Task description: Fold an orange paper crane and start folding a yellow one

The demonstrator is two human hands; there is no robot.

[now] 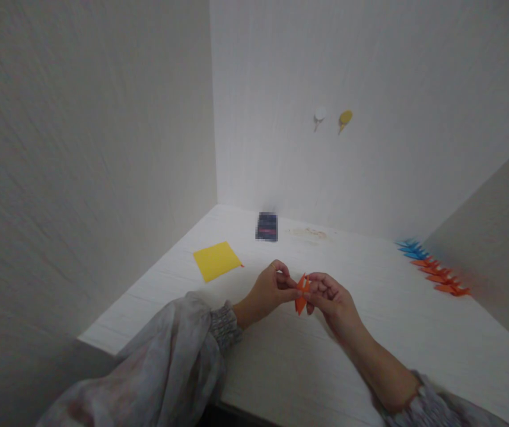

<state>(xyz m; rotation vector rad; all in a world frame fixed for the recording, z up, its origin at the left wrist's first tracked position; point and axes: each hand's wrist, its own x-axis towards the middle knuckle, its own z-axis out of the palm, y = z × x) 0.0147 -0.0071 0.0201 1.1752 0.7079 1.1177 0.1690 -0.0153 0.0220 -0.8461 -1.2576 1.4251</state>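
Observation:
An orange folded-paper piece (pixel 301 302), narrow with pointed ends, is held up over the white table between both hands. My left hand (pixel 269 292) pinches its left side between thumb and fingers. From the other side, my right hand (pixel 331 301) grips it with thumb and curled fingertips. Parts of its middle are hidden behind the fingers. To the left of my left hand lies a stack or sheet of yellow square paper (pixel 216 261), with a bit of orange showing at its right corner.
Along the table's right side runs a row of folded paper pieces, blue ones (pixel 412 249) at the back and orange ones (pixel 444 277) nearer. A small dark, blurred rectangular item (pixel 267 227) sits by the back wall. On that wall are a white hook (pixel 320 114) and a yellow hook (pixel 346 117).

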